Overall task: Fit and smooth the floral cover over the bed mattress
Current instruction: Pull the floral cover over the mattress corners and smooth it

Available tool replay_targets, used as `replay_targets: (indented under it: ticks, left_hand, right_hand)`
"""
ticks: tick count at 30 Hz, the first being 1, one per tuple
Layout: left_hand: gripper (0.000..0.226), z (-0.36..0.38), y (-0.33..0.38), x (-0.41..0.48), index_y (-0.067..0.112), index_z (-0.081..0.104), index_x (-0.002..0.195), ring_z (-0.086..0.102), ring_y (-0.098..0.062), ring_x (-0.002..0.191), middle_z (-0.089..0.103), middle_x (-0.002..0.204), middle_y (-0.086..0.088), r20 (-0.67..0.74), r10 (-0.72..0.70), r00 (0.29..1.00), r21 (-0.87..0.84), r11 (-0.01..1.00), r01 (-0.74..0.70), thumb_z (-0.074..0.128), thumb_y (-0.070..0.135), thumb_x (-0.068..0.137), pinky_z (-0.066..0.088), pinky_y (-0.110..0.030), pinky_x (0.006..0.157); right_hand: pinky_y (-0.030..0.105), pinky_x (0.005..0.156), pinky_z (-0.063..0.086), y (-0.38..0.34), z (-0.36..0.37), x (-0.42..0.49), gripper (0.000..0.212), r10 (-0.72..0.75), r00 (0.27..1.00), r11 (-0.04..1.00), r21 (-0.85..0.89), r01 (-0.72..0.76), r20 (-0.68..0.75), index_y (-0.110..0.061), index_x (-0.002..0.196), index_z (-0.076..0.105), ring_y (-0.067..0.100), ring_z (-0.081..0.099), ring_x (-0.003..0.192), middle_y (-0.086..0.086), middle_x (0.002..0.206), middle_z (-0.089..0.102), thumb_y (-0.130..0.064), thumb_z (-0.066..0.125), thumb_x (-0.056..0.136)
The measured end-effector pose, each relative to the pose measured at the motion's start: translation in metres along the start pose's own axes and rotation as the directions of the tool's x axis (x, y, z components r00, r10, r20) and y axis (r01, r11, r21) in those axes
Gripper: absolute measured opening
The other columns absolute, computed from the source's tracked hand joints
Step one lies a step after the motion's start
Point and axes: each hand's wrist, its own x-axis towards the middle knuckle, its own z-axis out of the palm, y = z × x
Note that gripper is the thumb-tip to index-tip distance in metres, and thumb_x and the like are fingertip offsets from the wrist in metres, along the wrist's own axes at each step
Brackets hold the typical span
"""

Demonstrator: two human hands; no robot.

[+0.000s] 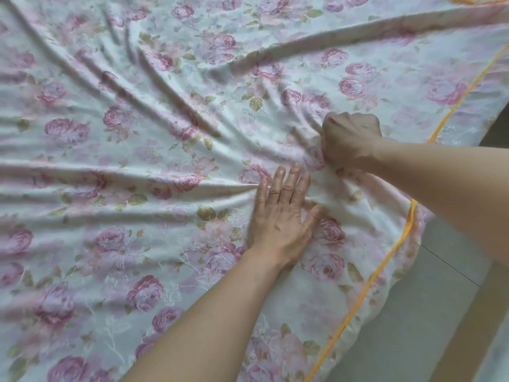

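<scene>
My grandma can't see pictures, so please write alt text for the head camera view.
A person's right hand grips a bunch of the floral cover while the left hand presses flat beside it. Wrinkles fan out; orange piping edges the cover.

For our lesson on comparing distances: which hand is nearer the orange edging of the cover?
Right. The right hand grips bunched cover close beside the orange edging; the left hand presses flat farther inward.
</scene>
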Motion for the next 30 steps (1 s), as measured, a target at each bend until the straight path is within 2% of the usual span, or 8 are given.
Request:
replay_targets:
  ticks: [2,4,10,14,19,22,27,30]
  left_hand:
    - [0.068,-0.001,0.001,0.008,0.031,-0.018,0.148,-0.029,-0.009,0.142,-0.023,0.159,0.010,-0.014,0.025,1.000,-0.002,1.000,-0.025,-0.003,0.062,0.089,-0.015,-0.042,0.118]
    - [0.071,-0.003,0.000,0.013,0.029,-0.013,0.151,-0.027,-0.009,0.143,-0.021,0.159,0.008,-0.062,0.026,0.998,-0.029,0.999,-0.027,0.000,0.062,0.089,-0.015,-0.041,0.118]
    - [0.082,0.000,-0.010,0.006,0.017,-0.019,0.150,-0.026,-0.019,0.145,-0.026,0.158,-0.003,-0.166,-0.310,0.936,0.027,0.948,0.319,-0.005,0.067,0.087,-0.015,-0.043,0.118]
    - [0.083,-0.002,0.002,0.025,0.016,-0.021,0.150,-0.029,-0.018,0.144,-0.029,0.157,-0.002,-0.116,-0.304,0.945,0.030,0.950,0.310,-0.010,0.064,0.083,-0.017,-0.042,0.117]
    - [0.076,-0.010,0.030,0.071,0.019,-0.019,0.151,-0.026,-0.016,0.145,-0.027,0.158,0.001,-0.020,-0.228,0.973,0.036,0.973,0.229,0.011,0.062,0.097,-0.018,-0.042,0.117]
    - [0.076,-0.013,0.042,0.091,0.019,-0.020,0.150,-0.028,-0.017,0.144,-0.029,0.157,0.001,0.024,-0.211,0.977,0.045,0.977,0.210,0.013,0.061,0.097,-0.019,-0.042,0.116]
    - [0.072,-0.013,0.050,0.101,0.018,-0.019,0.150,-0.029,-0.016,0.143,-0.029,0.157,0.000,0.019,-0.207,0.978,0.031,0.978,0.206,0.013,0.057,0.098,-0.018,-0.041,0.117]
    - [0.072,-0.010,0.053,0.098,0.020,-0.019,0.150,-0.028,-0.014,0.144,-0.028,0.158,0.002,-0.037,-0.217,0.975,0.020,0.976,0.218,0.009,0.059,0.097,-0.018,-0.040,0.117]
  right_hand:
    - [0.033,0.064,0.038,0.010,0.001,0.003,0.029,-0.050,0.997,0.993,-0.106,0.044,-0.059,-0.007,0.117,0.048,0.032,0.057,0.075,0.013,0.082,0.060,-0.008,0.050,0.088]
    - [0.034,0.065,0.035,0.021,0.008,0.007,0.022,-0.047,0.994,0.992,-0.124,0.035,-0.099,-0.003,0.109,0.051,0.036,0.061,0.086,0.019,0.096,0.064,-0.009,0.043,0.090]
    - [0.035,0.065,0.035,0.036,0.021,0.008,0.017,-0.071,0.992,0.997,0.012,0.073,-0.108,-0.004,0.101,0.051,0.038,0.061,0.088,0.022,0.101,0.060,-0.015,0.045,0.090]
    - [0.036,0.067,0.039,0.058,0.015,0.007,0.018,-0.072,0.997,0.979,0.188,0.078,-0.036,-0.010,0.094,0.046,0.034,0.054,0.081,0.018,0.100,0.059,-0.028,0.044,0.095]
    - [0.048,0.089,0.039,0.116,0.018,0.011,0.071,0.296,0.955,0.931,0.228,-0.286,-0.014,-0.002,0.130,0.034,0.042,0.049,0.115,0.021,0.132,0.038,-0.057,0.052,0.088]
    - [0.045,0.093,0.041,0.130,0.016,0.019,0.065,0.348,0.936,0.917,0.192,-0.351,0.046,0.000,0.130,0.041,0.042,0.050,0.117,0.022,0.131,0.046,-0.050,0.055,0.090]
    - [0.035,0.076,0.042,0.124,0.006,0.025,0.034,0.105,0.992,0.989,0.096,-0.111,0.066,-0.010,0.124,0.051,0.036,0.058,0.109,0.016,0.123,0.058,-0.026,0.051,0.094]
    - [0.038,0.078,0.045,0.139,-0.002,0.016,0.061,0.039,0.999,0.999,0.019,-0.039,0.029,-0.031,0.141,0.035,0.032,0.059,0.106,0.010,0.124,0.056,-0.013,0.055,0.087]
